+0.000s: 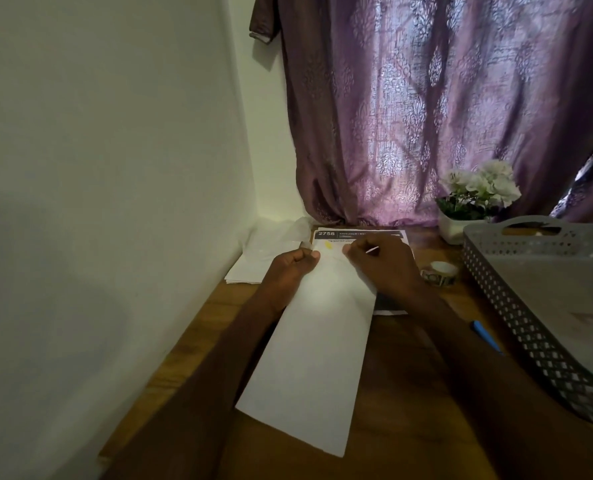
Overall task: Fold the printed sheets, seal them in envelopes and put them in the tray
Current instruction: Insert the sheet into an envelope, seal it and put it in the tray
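A long white envelope (317, 344) lies lengthwise on the wooden counter (402, 372), running from about 6 o'clock up toward the middle of the view, between the two forearms. Its far end is held by both hands. The left hand (288, 268) has its grip curled, thumb and fingers pinching the far left corner of the envelope. The right hand (380, 261) has its grip curled on the far right corner, the fingers pinching the paper edge there; a thin white sliver shows just past its knuckles, and I cannot tell whether that is the flap or something else.

Under the hands, toward 12 o'clock, lie the printed sheets (357, 234), a dark header with "2758" showing; the envelope's far end overlaps them. At 10 o'clock, against the wall (108, 140), lies a stack of white paper (253, 261).

At 3 o'clock stands the grey perforated tray (516, 299), partly over the counter edge. Just beside its near-left wall lies a blue pen (487, 336). Between the tray and the right hand sits a tape roll (440, 271). At 2 o'clock, behind the tray, is a white pot of flowers (475, 195), in front of a purple curtain (444, 98).
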Action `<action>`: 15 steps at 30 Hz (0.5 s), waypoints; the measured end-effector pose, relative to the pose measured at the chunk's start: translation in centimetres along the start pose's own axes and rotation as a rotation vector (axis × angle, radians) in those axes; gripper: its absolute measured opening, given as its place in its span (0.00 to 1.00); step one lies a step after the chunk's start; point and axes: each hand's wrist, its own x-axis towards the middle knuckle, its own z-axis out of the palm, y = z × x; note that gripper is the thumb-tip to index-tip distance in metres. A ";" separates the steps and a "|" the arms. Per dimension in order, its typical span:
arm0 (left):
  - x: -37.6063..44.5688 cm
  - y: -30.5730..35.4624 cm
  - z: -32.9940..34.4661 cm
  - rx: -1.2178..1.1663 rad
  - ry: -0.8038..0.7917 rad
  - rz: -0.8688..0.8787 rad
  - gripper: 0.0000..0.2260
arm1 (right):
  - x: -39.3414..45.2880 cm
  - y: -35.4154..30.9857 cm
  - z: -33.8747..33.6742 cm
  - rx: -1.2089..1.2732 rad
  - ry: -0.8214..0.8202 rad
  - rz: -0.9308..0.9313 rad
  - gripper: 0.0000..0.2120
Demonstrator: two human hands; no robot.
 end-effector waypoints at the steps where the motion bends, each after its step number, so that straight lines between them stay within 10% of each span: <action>1: 0.1 -0.1 0.0 0.008 0.001 -0.001 0.13 | 0.0 -0.1 -0.1 0.008 -0.003 -0.007 0.10; 15: 1.0 -0.4 -0.2 0.126 -0.012 0.058 0.11 | 0.4 -0.1 -0.1 0.178 -0.093 0.074 0.23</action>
